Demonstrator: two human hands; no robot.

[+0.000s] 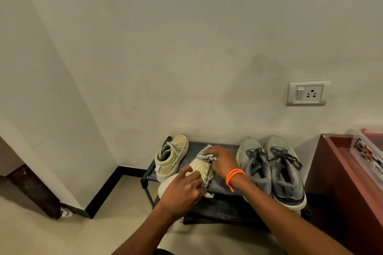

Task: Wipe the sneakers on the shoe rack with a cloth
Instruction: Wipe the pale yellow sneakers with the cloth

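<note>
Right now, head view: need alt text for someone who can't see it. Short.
A person's left hand holds a pale yellow sneaker over a black shoe rack while the right hand presses a striped cloth onto it. Its mate stands at the rack's left, a grey pair at its right, against a plain wall with a socket.

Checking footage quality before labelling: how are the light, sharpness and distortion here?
Head view: dim, warm, even light, no glare; a soft shadow patch on the wall; wide-angle bending of wall edges towards the frame sides; left hand, right hand and cloth slightly soft.
</note>
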